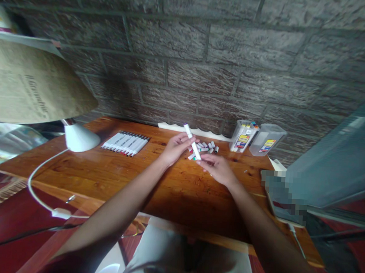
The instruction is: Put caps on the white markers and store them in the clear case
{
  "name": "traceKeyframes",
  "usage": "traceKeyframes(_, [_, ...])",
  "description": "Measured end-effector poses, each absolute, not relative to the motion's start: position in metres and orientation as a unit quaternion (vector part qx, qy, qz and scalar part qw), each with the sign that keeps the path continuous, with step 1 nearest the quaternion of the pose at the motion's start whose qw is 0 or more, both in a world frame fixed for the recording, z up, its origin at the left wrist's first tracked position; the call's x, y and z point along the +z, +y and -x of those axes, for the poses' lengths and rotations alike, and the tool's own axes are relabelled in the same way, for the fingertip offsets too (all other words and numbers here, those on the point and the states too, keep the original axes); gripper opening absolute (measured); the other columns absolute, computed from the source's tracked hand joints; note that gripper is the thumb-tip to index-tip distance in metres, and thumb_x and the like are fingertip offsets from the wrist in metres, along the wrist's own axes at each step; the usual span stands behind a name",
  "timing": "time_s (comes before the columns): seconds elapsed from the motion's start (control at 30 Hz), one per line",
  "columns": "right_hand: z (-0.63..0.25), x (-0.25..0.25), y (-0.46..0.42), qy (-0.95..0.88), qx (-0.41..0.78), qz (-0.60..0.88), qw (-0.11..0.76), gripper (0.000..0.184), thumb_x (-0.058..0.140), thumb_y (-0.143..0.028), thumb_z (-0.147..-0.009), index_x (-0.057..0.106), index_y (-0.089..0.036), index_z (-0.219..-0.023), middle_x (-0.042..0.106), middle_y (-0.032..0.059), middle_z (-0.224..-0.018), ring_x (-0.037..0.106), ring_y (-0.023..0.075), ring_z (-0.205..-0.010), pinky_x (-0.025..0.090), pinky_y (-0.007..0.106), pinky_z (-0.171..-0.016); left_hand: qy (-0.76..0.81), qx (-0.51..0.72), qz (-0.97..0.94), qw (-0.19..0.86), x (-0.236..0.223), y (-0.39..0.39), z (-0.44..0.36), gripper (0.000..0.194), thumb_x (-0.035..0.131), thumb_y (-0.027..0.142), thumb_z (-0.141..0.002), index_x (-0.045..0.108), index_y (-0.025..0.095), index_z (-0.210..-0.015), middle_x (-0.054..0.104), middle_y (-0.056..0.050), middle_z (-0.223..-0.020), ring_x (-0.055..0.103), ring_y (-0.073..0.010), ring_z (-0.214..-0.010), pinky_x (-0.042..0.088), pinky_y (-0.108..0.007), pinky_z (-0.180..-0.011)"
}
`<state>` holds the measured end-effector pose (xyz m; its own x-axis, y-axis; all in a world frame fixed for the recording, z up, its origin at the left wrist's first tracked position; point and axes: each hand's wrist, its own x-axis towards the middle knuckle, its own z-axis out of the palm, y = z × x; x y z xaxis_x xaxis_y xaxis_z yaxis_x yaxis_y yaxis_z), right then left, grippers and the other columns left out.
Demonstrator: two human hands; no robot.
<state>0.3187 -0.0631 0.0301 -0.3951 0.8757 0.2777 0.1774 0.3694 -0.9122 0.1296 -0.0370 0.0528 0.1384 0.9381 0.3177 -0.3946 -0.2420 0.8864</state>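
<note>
A white marker [195, 150] is held at a slant above the wooden desk. My left hand [176, 147] is closed round its middle, thumb across the barrel, and the purple-tinged top end sticks up past the fingers. At the marker's lower end, the fingers of my right hand [217, 168] close on the barrel. Behind both hands lies a loose heap of small marker caps [211, 145], white with coloured ends, partly hidden by them. Further left, a neat row of white markers [125, 143] lies flat, with dark ends toward the wall.
Two clear plastic cases stand at the back right: one case [240, 142] with markers inside, another case [264, 143] beside it. On the left is a lamp [80, 138] with a paper shade and white cable. A tablet-like device [282, 200] lies at the desk's right edge.
</note>
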Motion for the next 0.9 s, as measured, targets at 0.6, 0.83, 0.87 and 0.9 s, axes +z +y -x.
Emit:
traceKeyframes(0.6, [-0.338,0.045,-0.052,-0.649,0.345,0.432,0.523,0.041,0.063,-0.053,-0.081,0.073,-0.018,-0.101,0.074,0.0042,-0.085,0.061,0.0141,-0.063,0.049,0.027,-0.058,0.284,0.471,-0.692,0.468,0.04,-0.041,-0.137,0.036,0.082,0.037,-0.067,0.067,0.012,-0.089,0.074,-0.006,-0.085,0.068,-0.0155,-0.076,0.054,-0.03,-0.077])
traceKeyframes(0.83, [-0.326,0.057,-0.064,-0.649,0.262,0.389,0.6,0.032,0.065,-0.049,-0.083,0.073,-0.02,-0.095,0.072,0.0059,-0.091,0.064,0.0166,-0.075,0.051,0.029,-0.068,0.294,0.407,-0.773,0.388,0.026,-0.049,-0.149,0.031,0.077,0.039,-0.074,0.068,0.012,-0.087,0.071,-0.006,-0.079,0.064,-0.0141,-0.067,0.051,-0.026,-0.067])
traceKeyframes(0.87, [-0.327,0.058,-0.064,-0.633,0.27,0.395,0.608,0.033,0.065,-0.049,-0.082,0.072,-0.02,-0.094,0.072,0.0055,-0.088,0.063,0.0162,-0.072,0.051,0.029,-0.065,0.295,0.406,-0.77,0.393,0.025,-0.05,-0.149,0.032,0.077,0.039,-0.074,0.068,0.012,-0.09,0.072,-0.006,-0.081,0.065,-0.0148,-0.069,0.052,-0.027,-0.069])
traceKeyframes(0.9, [-0.328,0.058,-0.062,-0.618,0.278,0.402,0.616,0.034,0.065,-0.05,-0.082,0.072,-0.019,-0.093,0.072,0.0051,-0.086,0.063,0.016,-0.07,0.051,0.029,-0.064,0.294,0.406,-0.765,0.405,0.024,-0.05,-0.15,0.033,0.076,0.039,-0.075,0.068,0.012,-0.092,0.072,-0.007,-0.082,0.066,-0.0155,-0.071,0.053,-0.028,-0.071])
